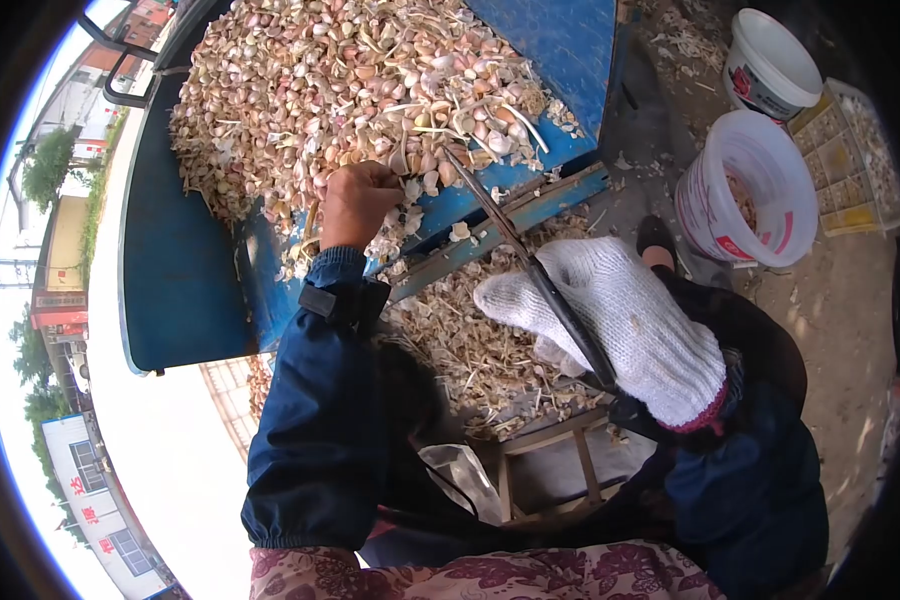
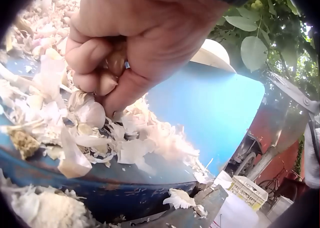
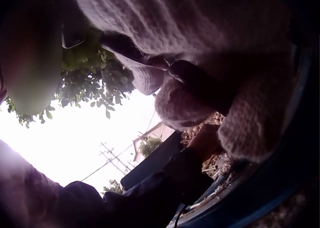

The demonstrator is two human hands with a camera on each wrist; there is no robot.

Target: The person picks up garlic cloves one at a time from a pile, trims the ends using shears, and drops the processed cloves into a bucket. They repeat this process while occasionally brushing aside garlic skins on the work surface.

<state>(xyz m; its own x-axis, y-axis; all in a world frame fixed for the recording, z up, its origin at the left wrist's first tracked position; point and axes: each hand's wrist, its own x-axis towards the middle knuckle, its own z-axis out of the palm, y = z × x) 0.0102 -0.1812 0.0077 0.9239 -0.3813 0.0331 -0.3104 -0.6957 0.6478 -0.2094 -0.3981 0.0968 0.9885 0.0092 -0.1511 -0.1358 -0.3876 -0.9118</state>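
Note:
My bare left hand is at the near edge of a heap of garlic on a blue metal tray. In the left wrist view its curled fingers hold garlic cloves, partly hidden in the palm. A pale garlic bulb lies right at the fingertips among papery skins. My right hand, in a white knitted glove, grips the dark handles of long shears. Their blades point up toward the heap, a little right of my left hand. The right wrist view is dark and shows mostly the glove.
Dry skins and stalk trimmings cover the area below the tray's edge. At the right stand a translucent bucket with some contents, a white bucket and a yellowish crate. A wooden frame stands near my legs.

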